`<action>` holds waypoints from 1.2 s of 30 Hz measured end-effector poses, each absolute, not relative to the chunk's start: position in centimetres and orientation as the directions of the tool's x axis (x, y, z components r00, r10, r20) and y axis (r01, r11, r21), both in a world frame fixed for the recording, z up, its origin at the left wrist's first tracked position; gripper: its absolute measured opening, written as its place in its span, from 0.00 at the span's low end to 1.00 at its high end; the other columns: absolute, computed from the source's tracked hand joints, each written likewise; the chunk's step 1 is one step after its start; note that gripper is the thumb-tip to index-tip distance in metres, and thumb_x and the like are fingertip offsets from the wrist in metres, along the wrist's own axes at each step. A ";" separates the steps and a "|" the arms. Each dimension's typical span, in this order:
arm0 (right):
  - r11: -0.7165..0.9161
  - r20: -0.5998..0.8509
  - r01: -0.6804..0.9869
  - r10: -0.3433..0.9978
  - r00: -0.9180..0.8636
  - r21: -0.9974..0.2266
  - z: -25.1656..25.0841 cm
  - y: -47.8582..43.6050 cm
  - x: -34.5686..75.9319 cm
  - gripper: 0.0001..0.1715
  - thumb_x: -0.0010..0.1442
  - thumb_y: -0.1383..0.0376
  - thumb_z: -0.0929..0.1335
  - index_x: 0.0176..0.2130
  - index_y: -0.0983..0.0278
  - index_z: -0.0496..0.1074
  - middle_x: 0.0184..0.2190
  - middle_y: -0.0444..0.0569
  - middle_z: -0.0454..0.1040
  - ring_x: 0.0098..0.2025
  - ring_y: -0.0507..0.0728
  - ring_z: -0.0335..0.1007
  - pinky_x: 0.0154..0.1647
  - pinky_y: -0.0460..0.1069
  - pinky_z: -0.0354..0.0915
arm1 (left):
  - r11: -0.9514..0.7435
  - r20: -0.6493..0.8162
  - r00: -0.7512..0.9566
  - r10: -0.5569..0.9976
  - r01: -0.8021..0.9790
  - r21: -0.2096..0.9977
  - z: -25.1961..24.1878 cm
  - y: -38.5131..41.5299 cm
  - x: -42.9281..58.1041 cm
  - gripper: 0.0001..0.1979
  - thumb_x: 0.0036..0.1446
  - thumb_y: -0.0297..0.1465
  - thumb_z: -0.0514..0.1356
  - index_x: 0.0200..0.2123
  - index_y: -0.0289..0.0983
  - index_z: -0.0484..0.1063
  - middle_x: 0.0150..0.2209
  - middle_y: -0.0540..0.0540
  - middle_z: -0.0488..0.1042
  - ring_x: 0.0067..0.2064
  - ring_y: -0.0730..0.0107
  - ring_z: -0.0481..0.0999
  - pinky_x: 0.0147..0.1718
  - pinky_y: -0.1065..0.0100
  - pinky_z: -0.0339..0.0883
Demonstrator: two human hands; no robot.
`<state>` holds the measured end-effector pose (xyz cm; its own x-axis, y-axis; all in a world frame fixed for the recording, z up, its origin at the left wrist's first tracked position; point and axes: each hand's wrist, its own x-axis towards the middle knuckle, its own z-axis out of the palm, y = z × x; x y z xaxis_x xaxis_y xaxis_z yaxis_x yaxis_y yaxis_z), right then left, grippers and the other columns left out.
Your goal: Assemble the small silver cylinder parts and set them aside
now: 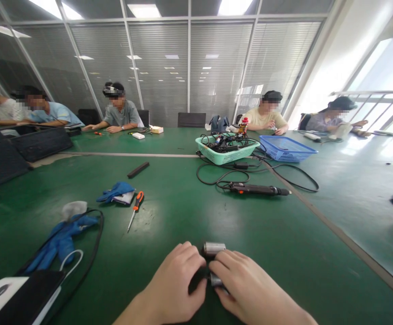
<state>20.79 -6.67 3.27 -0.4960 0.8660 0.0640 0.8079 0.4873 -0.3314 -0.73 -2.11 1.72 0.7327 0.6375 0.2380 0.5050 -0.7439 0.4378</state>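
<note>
My right hand (242, 282) is closed around a small silver metal cylinder (216, 280), and its fingers cover most of it. Just beyond lies a second silver cylinder (214, 248) on its side, close to the right fingertips. My left hand (179, 282) has its fingers curled, with thumb and forefinger at the left end of the held cylinder. Whatever sits between those left fingertips is too hidden to name. Both hands are low over the green table (169, 221). An orange-and-black screwdriver (136, 208) lies farther off to the left.
Blue gloves (59, 239) and a white-and-black device (23, 295) with cables occupy the left side. An electric screwdriver (259, 189) lies ahead with its cord. A green basket (225, 155) of cables and tools stands beside a blue basket (286, 151). Several people sit along the far side.
</note>
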 end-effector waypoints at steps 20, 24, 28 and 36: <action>0.501 0.070 0.817 0.861 -0.503 -0.285 3.2 -7.0 20.1 0.09 0.60 0.74 0.66 0.40 0.62 0.69 0.40 0.48 0.74 0.43 0.60 0.71 0.45 0.54 0.65 | -0.779 0.178 0.784 0.595 0.508 0.367 1.7 -2.1 -0.5 0.05 0.60 0.24 0.58 0.34 0.39 0.66 0.37 0.47 0.71 0.41 0.61 0.69 0.41 0.61 0.64; 0.493 0.069 0.817 0.865 -0.497 -0.298 3.3 -7.1 20.2 0.09 0.60 0.73 0.66 0.40 0.61 0.68 0.40 0.47 0.74 0.43 0.60 0.71 0.45 0.54 0.65 | -0.777 0.178 0.781 0.599 0.513 0.364 1.8 -2.1 -0.6 0.04 0.61 0.24 0.58 0.34 0.39 0.66 0.37 0.46 0.71 0.42 0.61 0.68 0.42 0.61 0.64; 0.496 0.076 0.813 0.864 -0.499 -0.305 3.3 -7.1 20.3 0.08 0.60 0.73 0.67 0.40 0.61 0.68 0.41 0.47 0.74 0.43 0.60 0.70 0.45 0.54 0.65 | -0.779 0.181 0.782 0.596 0.509 0.366 1.8 -2.1 -0.6 0.05 0.61 0.24 0.57 0.34 0.39 0.65 0.37 0.46 0.71 0.42 0.61 0.68 0.41 0.61 0.64; 0.474 0.070 0.802 0.872 -0.484 -0.363 3.5 -7.0 20.5 0.07 0.61 0.71 0.68 0.40 0.62 0.70 0.42 0.47 0.74 0.45 0.60 0.71 0.46 0.54 0.66 | -0.780 0.202 0.777 0.596 0.500 0.377 1.1 -2.0 -0.6 0.04 0.62 0.25 0.57 0.34 0.39 0.65 0.37 0.46 0.70 0.41 0.60 0.67 0.40 0.60 0.62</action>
